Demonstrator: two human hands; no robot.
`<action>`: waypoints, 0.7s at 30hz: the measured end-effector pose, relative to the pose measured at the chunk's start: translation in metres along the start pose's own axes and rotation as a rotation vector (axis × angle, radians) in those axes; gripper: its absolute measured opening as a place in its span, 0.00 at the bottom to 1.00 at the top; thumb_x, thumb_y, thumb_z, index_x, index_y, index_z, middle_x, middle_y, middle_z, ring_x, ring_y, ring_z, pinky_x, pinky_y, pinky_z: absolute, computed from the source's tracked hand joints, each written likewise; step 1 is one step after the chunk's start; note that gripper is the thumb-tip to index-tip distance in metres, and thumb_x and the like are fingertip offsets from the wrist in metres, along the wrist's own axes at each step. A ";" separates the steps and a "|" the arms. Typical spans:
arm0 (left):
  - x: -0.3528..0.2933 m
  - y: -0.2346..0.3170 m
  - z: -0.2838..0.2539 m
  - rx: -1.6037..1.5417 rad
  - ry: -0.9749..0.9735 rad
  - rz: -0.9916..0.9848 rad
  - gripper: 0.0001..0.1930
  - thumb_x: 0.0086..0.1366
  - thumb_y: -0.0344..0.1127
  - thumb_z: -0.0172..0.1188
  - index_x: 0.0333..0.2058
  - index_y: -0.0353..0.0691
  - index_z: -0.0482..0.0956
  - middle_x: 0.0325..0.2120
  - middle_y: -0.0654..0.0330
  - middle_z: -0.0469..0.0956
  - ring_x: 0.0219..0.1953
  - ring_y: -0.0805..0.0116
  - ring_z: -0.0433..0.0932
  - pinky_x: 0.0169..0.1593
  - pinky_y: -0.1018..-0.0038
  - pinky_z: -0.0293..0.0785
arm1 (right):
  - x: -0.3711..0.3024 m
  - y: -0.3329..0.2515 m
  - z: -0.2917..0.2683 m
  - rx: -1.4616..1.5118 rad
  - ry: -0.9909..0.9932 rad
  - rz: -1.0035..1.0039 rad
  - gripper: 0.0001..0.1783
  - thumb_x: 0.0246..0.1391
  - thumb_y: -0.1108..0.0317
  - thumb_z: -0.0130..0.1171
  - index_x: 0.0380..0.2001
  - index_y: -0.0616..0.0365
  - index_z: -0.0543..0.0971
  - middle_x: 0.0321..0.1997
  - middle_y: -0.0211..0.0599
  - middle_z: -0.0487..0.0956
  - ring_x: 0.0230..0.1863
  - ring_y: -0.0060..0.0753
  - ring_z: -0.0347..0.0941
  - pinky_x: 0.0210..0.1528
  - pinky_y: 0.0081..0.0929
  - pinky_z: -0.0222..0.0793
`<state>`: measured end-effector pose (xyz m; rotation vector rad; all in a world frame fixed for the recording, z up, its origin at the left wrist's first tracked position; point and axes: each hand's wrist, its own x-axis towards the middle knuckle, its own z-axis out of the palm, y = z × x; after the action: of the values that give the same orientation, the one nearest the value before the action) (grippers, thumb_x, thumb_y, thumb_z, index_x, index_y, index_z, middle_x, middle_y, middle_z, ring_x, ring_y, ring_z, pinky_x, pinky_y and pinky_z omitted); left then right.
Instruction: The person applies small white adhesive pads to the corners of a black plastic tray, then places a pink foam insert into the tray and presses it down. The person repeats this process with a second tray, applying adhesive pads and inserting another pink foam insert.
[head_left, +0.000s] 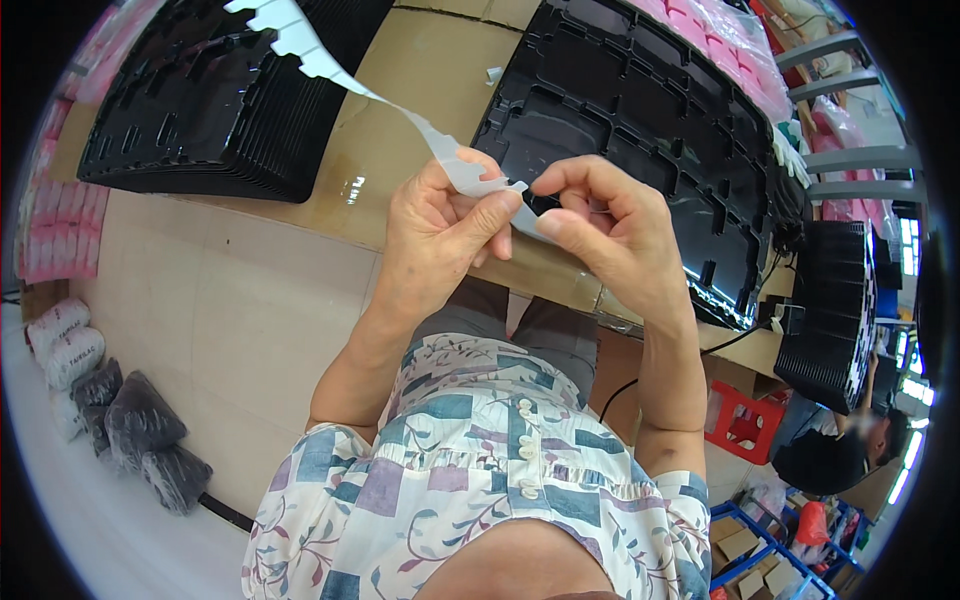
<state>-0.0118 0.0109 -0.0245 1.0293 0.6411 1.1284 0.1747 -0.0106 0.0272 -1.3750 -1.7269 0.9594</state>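
The head view looks down on two bare hands held close together in the middle. The left hand (pixel 440 235) is pinched shut on a long white strip (pixel 350 80). Its thumb and fingers press the strip near the low end. The right hand (pixel 610 235) is pinched shut too, with its thumb and first finger on the very tip of the same strip, just beside the left thumb. The two hands almost touch.

From the hands the strip runs up and to the far left. It is thin and bendy, with a row of little teeth along one edge at the far end. It may be backing paper or soft plastic; it is hard to tell from here.

It looks like the work on this strip is only at its start, since both hands are at one end and most of the strip hangs loose beyond them.

Under the hands is a brown cardboard table top (pixel 420 60). A stack of black plastic trays (pixel 200 110) sits at the far left. A big black moulded tray (pixel 640 130) lies just past the right hand. More black trays (pixel 830 310) stand on edge at the right. Pink bags (pixel 730 40) lie at the far right. Near the left, dark and white rolls in bags (pixel 140 430) rest on the floor.
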 end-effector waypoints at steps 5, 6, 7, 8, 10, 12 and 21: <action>0.003 0.006 0.001 0.018 -0.126 0.035 0.03 0.69 0.27 0.53 0.38 0.33 0.73 0.26 0.60 0.77 0.26 0.75 0.80 0.27 0.82 0.76 | 0.011 0.001 0.004 0.004 0.045 -0.046 0.08 0.49 0.70 0.68 0.32 0.61 0.82 0.18 0.23 0.66 0.21 0.12 0.60 0.23 0.17 0.58; 0.003 0.006 0.002 -0.053 -0.103 0.040 0.04 0.69 0.27 0.53 0.39 0.32 0.73 0.26 0.59 0.77 0.27 0.74 0.80 0.28 0.81 0.77 | 0.011 0.000 0.002 -0.005 0.046 -0.031 0.07 0.49 0.71 0.67 0.31 0.61 0.82 0.18 0.23 0.67 0.21 0.12 0.60 0.23 0.17 0.59; 0.003 0.005 0.006 -0.123 -0.080 0.045 0.04 0.70 0.27 0.52 0.39 0.31 0.73 0.26 0.58 0.78 0.27 0.73 0.80 0.29 0.80 0.78 | 0.011 -0.001 0.001 -0.015 0.047 -0.016 0.06 0.49 0.71 0.67 0.30 0.61 0.82 0.18 0.23 0.68 0.20 0.12 0.60 0.23 0.17 0.59; 0.003 0.005 0.008 -0.194 -0.058 0.050 0.05 0.70 0.27 0.52 0.40 0.30 0.73 0.27 0.57 0.78 0.28 0.72 0.81 0.30 0.79 0.79 | 0.012 -0.005 0.000 0.012 0.043 -0.006 0.05 0.48 0.72 0.66 0.29 0.61 0.82 0.18 0.23 0.69 0.20 0.12 0.61 0.22 0.17 0.59; 0.004 0.006 0.008 -0.124 -0.042 0.028 0.06 0.70 0.27 0.51 0.41 0.29 0.73 0.28 0.56 0.78 0.28 0.70 0.81 0.31 0.78 0.80 | 0.012 -0.013 -0.001 0.067 0.038 0.011 0.04 0.48 0.73 0.65 0.27 0.61 0.81 0.18 0.24 0.70 0.20 0.11 0.61 0.22 0.17 0.59; 0.006 0.005 0.010 -0.054 -0.037 0.058 0.07 0.70 0.28 0.51 0.41 0.28 0.74 0.28 0.56 0.79 0.27 0.71 0.81 0.30 0.78 0.80 | 0.012 -0.008 -0.002 0.015 0.063 -0.027 0.04 0.47 0.73 0.65 0.27 0.62 0.80 0.17 0.25 0.69 0.20 0.12 0.62 0.21 0.18 0.59; 0.024 0.001 0.012 -0.150 0.075 -0.157 0.09 0.69 0.34 0.55 0.34 0.34 0.80 0.17 0.65 0.74 0.14 0.82 0.66 0.17 0.84 0.57 | 0.007 -0.008 0.000 -0.767 0.180 -0.995 0.08 0.33 0.74 0.62 0.23 0.59 0.76 0.19 0.29 0.64 0.18 0.26 0.65 0.18 0.23 0.62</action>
<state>0.0056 0.0296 -0.0169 0.7979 0.6749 1.0644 0.1698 -0.0055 0.0344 -0.7285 -2.3312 -0.3976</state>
